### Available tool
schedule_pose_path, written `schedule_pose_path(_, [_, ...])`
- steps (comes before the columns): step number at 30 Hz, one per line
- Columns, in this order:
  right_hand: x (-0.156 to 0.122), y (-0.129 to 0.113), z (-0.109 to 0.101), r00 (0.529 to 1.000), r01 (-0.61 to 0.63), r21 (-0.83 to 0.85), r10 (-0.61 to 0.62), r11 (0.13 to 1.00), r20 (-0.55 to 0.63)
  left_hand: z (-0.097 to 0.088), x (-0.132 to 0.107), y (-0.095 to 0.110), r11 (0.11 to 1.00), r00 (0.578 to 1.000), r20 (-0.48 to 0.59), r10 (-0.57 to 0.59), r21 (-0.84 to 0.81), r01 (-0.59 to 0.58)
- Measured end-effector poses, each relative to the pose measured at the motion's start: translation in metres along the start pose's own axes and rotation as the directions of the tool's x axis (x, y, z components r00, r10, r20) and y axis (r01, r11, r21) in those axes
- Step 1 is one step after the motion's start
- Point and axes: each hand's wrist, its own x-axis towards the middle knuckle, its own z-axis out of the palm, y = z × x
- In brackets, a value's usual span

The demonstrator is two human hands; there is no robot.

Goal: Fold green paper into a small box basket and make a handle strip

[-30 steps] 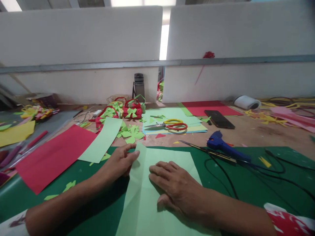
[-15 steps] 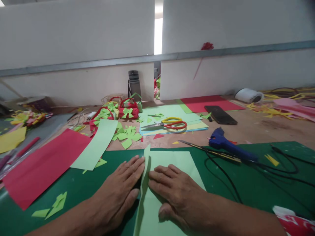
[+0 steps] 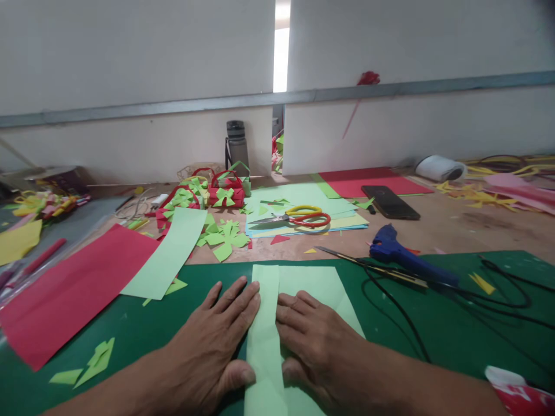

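A pale green paper sheet lies on the green cutting mat, its left side folded over into a long flap. My left hand is open, fingertips and thumb resting at the fold along the flap's left edge. My right hand lies flat on the sheet, fingers stretched, with the fingertips at the flap's right edge. Part of the sheet is hidden beneath this hand. Left of my hands, a pale green strip overlaps a red sheet.
Scissors lie on stacked paper. Right of the sheet are a craft knife and a blue glue gun with a black cord. A phone, a bottle and green paper cut-outs sit farther back. The mat continues rightward.
The flap, which stood upright between my hands, now lies folded over to the right. My right hand has slid slightly right; my left fingers have moved onto the fold.
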Motion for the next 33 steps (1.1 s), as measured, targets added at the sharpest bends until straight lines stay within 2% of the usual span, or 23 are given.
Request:
schedule_pose_path(4, [-0.001, 0.000, 0.002, 0.993, 0.051, 0.020, -0.049, 0.999, -0.109, -0.004, 0.006, -0.003, 1.000, 1.000, 0.002, 0.016, 0.023, -0.016])
schedule_pose_path(11, [0.000, -0.001, 0.000, 0.997, 0.044, 0.008, -0.044, 0.999, -0.067, -0.009, 0.031, -0.003, 0.999, 0.990, -0.141, 0.026, -0.034, -0.031])
schedule_pose_path(13, [0.000, 0.000, -0.001, 0.997, 0.046, 0.003, -0.046, 0.999, -0.061, -0.009, 0.032, -0.004, 0.998, 0.988, -0.149, 0.024, -0.049, -0.032])
schedule_pose_path(16, [0.000, 0.000, 0.000, 0.996, 0.051, -0.001, -0.051, 0.999, -0.072, -0.010, 0.032, -0.006, 0.999, 0.996, -0.091, 0.014, -0.033, -0.017])
schedule_pose_path(22, [-0.001, -0.002, -0.001, 0.998, 0.027, -0.004, -0.028, 1.000, -0.059, -0.017, 0.042, -0.007, 0.999, 0.993, 0.107, -0.047, -0.013, 0.048])
schedule_pose_path(26, [0.001, -0.001, -0.003, 0.999, 0.049, -0.015, -0.049, 0.999, -0.021, -0.016, 0.049, -0.006, 0.998, 0.990, 0.124, -0.069, 0.004, 0.069])
schedule_pose_path(30, [0.001, 0.001, -0.007, 0.995, 0.091, -0.034, -0.092, 0.995, -0.027, -0.010, 0.045, -0.008, 0.998, 0.998, 0.041, 0.055, 0.000, -0.055])
schedule_pose_path(33, [-0.015, 0.003, -0.017, 0.994, 0.088, -0.010, -0.088, 0.996, -0.070, -0.010, 0.038, -0.009, 0.988, 0.989, -0.026, 0.146, -0.048, -0.147])
